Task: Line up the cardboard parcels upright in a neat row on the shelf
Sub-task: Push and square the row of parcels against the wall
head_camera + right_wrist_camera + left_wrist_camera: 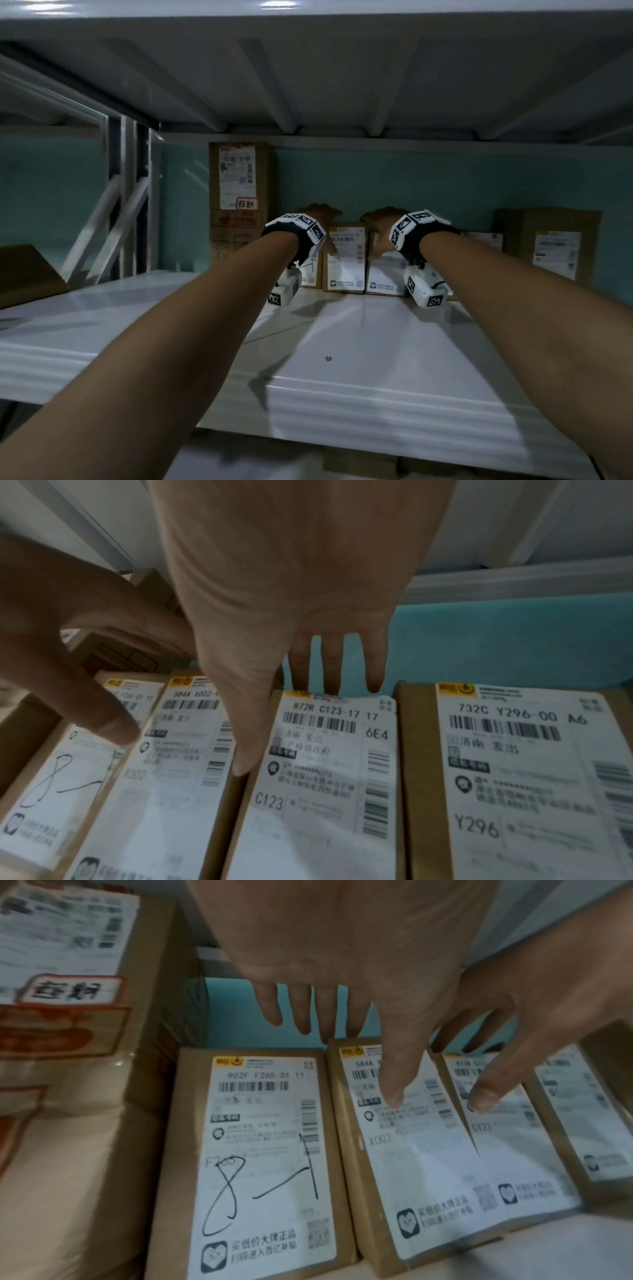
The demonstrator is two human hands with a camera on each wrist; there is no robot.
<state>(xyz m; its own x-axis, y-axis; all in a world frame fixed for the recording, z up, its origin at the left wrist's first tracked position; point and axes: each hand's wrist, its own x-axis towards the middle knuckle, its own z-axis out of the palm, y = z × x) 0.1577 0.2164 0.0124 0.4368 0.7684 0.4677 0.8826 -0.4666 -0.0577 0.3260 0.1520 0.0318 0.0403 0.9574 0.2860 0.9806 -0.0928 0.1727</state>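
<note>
left hand (342, 947) spread, fingers behind the x002 parcel (421, 1177), thumb on its front; right hand (291, 574) likewise on the c123 parcel (318, 804). neither clamps yet. both stand centre of the head view. close thumbs, tip forward evenly.

Head: faces shelf (342, 329), farther. Wrists: close over shared parcels (267, 1150).

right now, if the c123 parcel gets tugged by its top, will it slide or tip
The C123 parcel stands upright, taller than wide, so the right hand tugging its top would probably tip it. Its cardboard looks stiff. Packed against the X002 parcel, it may drag that along.
</note>
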